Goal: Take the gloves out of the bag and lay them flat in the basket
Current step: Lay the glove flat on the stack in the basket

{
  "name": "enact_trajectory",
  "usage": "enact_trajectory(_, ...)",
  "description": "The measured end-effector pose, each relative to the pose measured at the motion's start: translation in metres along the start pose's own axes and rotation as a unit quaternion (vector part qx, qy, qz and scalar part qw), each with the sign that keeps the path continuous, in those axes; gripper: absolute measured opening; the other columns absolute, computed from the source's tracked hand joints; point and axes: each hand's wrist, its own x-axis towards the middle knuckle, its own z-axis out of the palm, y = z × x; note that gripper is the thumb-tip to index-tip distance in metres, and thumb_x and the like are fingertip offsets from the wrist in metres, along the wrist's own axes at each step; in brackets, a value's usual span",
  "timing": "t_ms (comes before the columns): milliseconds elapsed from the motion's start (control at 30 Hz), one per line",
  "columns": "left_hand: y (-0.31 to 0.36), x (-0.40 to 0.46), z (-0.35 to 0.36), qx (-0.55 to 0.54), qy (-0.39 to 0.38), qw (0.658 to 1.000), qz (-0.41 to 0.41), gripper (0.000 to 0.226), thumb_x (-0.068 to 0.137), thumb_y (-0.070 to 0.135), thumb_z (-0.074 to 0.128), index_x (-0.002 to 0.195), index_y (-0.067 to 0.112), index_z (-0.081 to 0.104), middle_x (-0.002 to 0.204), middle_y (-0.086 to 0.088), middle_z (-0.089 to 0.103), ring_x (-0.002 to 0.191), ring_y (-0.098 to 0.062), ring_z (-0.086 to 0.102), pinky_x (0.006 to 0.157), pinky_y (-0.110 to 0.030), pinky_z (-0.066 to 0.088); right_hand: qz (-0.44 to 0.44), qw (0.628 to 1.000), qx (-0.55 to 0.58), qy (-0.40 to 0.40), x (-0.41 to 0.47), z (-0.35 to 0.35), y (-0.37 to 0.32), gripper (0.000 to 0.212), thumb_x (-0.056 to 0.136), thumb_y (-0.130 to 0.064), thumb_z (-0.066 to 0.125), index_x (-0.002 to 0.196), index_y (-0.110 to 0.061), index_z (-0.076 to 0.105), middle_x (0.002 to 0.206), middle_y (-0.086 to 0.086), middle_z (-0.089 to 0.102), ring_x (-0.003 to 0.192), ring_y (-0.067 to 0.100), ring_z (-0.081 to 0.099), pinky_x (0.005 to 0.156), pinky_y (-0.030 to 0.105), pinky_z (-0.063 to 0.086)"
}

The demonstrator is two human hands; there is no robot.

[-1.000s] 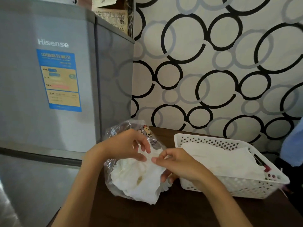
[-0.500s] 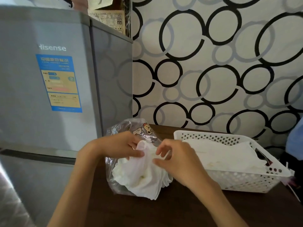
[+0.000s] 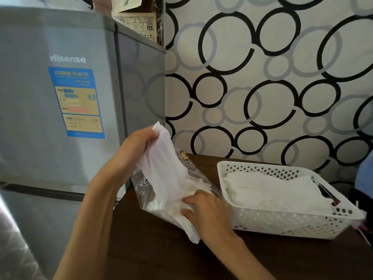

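Observation:
A clear plastic bag [image 3: 142,181] with cartoon prints lies on the dark table, stuffed with white gloves. My left hand [image 3: 136,147] pinches one white glove [image 3: 164,158] by its end and holds it stretched upward out of the bag. My right hand [image 3: 203,211] grips the bundle of white gloves [image 3: 171,211] at the bag's mouth, pressing it down. Just to the right stands the white perforated basket [image 3: 282,221], with white gloves [image 3: 272,188] lying flat inside it.
A grey Hisense fridge [image 3: 60,98] stands close on the left, against the table's left edge. The dark wooden table [image 3: 151,249] runs toward me. A wall with black circle pattern [image 3: 262,77] lies behind. Something blue [image 3: 365,174] sits at the far right.
My left hand has risen and drawn one glove up out of the bag. My right hand has dropped onto the bundle at the bag's mouth.

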Motion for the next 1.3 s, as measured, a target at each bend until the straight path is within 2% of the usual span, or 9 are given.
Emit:
enact_trajectory(133, 0.004, -0.002, -0.001, 0.008, -0.015, 1.000, -0.017, 0.023, 0.096, 0.021, 0.047, 0.081, 0.014, 0.063, 0.072, -0.003, 0.064, 0.067, -0.015, 0.060, 0.061, -0.026, 0.043, 0.001, 0.999, 0.033, -0.026, 0.002, -0.008, 0.002, 0.021, 0.092, -0.035, 0.053, 0.101, -0.024, 0.069, 0.104, -0.004, 0.066, 0.092, 0.015, 0.060, 0.071, 0.025, 0.042)
enact_trajectory(367, -0.006, -0.001, -0.005, 0.118, -0.108, 0.987, 0.004, 0.021, 0.096, 0.026, 0.054, 0.092, 0.018, 0.073, 0.083, -0.003, 0.066, 0.074, -0.015, 0.059, 0.068, -0.023, 0.045, 0.035, 0.987, 0.116, -0.101, -0.009, -0.086, 0.004, 0.028, 0.092, -0.033, 0.057, 0.119, -0.031, 0.063, 0.122, -0.013, 0.062, 0.101, 0.003, 0.059, 0.093, 0.027, 0.049)
enact_trajectory(533, 0.002, -0.012, 0.024, 0.109, -0.219, 0.969, 0.025, 0.018, 0.094, 0.025, 0.056, 0.093, 0.018, 0.072, 0.082, 0.003, 0.074, 0.070, -0.005, 0.068, 0.066, -0.014, 0.055, 0.075, 0.962, 0.239, -0.113, -0.019, -0.116, -0.005, 0.092, 0.054, -0.072, 0.065, 0.132, -0.039, 0.031, 0.111, -0.022, 0.048, 0.096, 0.002, 0.057, 0.076, 0.024, 0.051)
enact_trajectory(733, -0.009, -0.006, 0.032, 0.160, -0.262, 0.950, 0.047, 0.048, 0.086, 0.055, 0.046, 0.101, 0.017, 0.071, 0.094, 0.006, 0.075, 0.087, -0.010, 0.071, 0.081, -0.027, 0.057, 0.113, 0.954, 0.276, -0.012, -0.006, -0.106, 0.025, 0.017, 0.090, -0.017, 0.060, 0.107, -0.018, 0.066, 0.086, -0.005, 0.068, 0.064, 0.006, 0.065, 0.053, 0.016, 0.046)
enact_trajectory(800, -0.020, 0.002, 0.024, 0.243, -0.301, 0.917, 0.100, 0.039, 0.079, 0.056, 0.063, 0.106, 0.029, 0.066, 0.103, 0.015, 0.070, 0.095, -0.005, 0.067, 0.087, -0.030, 0.055, 0.141, 0.928, 0.344, -0.029, -0.005, -0.112, 0.038, 0.018, 0.092, -0.011, 0.056, 0.104, -0.019, 0.067, 0.088, -0.002, 0.071, 0.070, 0.007, 0.068, 0.054, 0.016, 0.049)
enact_trajectory(933, -0.050, 0.008, 0.033, 0.441, -0.354, 0.820, 0.093, 0.045, 0.072, 0.026, 0.082, 0.101, 0.037, 0.050, 0.109, 0.018, 0.052, 0.093, -0.001, 0.049, 0.079, -0.012, 0.041, 0.160, 0.894, 0.414, -0.065, -0.001, -0.111, 0.055, 0.018, 0.093, -0.017, 0.056, 0.107, -0.020, 0.066, 0.097, -0.002, 0.073, 0.087, 0.011, 0.069, 0.067, 0.022, 0.054)
enact_trajectory(1100, -0.066, 0.015, 0.037, 0.464, -0.327, 0.820, 0.074, 0.053, 0.069, 0.023, 0.084, 0.102, 0.035, 0.044, 0.107, 0.015, 0.047, 0.094, -0.004, 0.045, 0.082, -0.017, 0.040, 0.182, 0.815, 0.550, -0.038, -0.002, -0.124, 0.073, 0.020, 0.095, -0.012, 0.051, 0.108, -0.012, 0.066, 0.098, 0.006, 0.072, 0.081, 0.015, 0.070, 0.066, 0.026, 0.057)
enact_trajectory(1233, -0.049, 0.008, 0.032, 0.358, -0.387, 0.844, 0.093, 0.091, 0.067, 0.058, 0.076, 0.143, 0.045, 0.026, 0.137, 0.033, 0.032, 0.124, 0.007, 0.036, 0.102, -0.015, 0.033, 0.146, 0.797, 0.578, -0.091, -0.002, -0.119, 0.075, 0.027, 0.093, -0.012, 0.051, 0.117, -0.010, 0.063, 0.108, 0.009, 0.070, 0.091, 0.018, 0.068, 0.074, 0.028, 0.057)
enact_trajectory(1300, -0.043, 0.003, 0.040, 0.294, -0.394, 0.864, 0.109, 0.080, 0.072, 0.076, 0.056, 0.141, 0.049, 0.028, 0.139, 0.033, 0.037, 0.126, 0.010, 0.038, 0.106, -0.016, 0.033, 0.107, 0.787, 0.598, -0.108, -0.003, -0.118, 0.075, 0.033, 0.086, -0.016, 0.054, 0.118, -0.010, 0.062, 0.113, 0.009, 0.069, 0.100, 0.021, 0.066, 0.084, 0.030, 0.056)
